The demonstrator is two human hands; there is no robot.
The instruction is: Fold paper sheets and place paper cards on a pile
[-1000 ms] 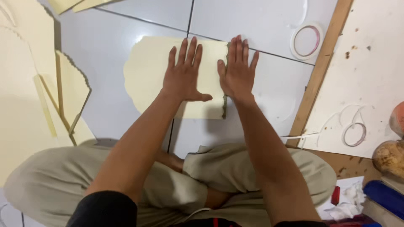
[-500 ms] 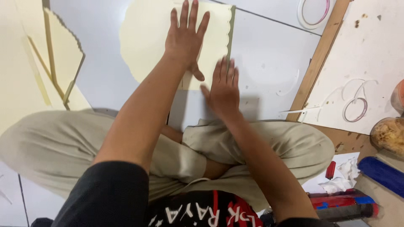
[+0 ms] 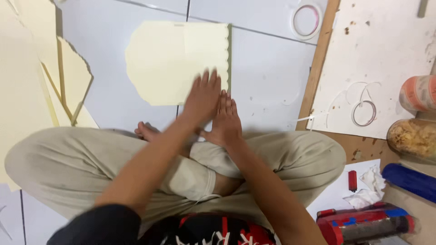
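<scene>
A cream paper sheet (image 3: 168, 59) with one scalloped right edge lies flat on the grey tiled floor in front of my crossed legs. My left hand (image 3: 204, 97) is flat with its fingers spread, and its fingertips rest on the sheet's near edge. Just below and to the right of it, my right hand (image 3: 225, 121) is also flat with fingers together. It sits off the sheet, just above my knee. Neither hand holds anything.
More cream sheets (image 3: 27, 77) are piled at the left. A white board (image 3: 390, 50) on a wooden strip lies at the right, with a tape ring (image 3: 364, 112) on it and another tape ring (image 3: 305, 20) on the floor. Jars (image 3: 413, 136), a red roll (image 3: 363, 222) and crumpled tissue (image 3: 370, 190) sit at lower right.
Both hands have slid back off the middle of the sheet toward my body. They now lie close together at its near edge, and more of the sheet shows.
</scene>
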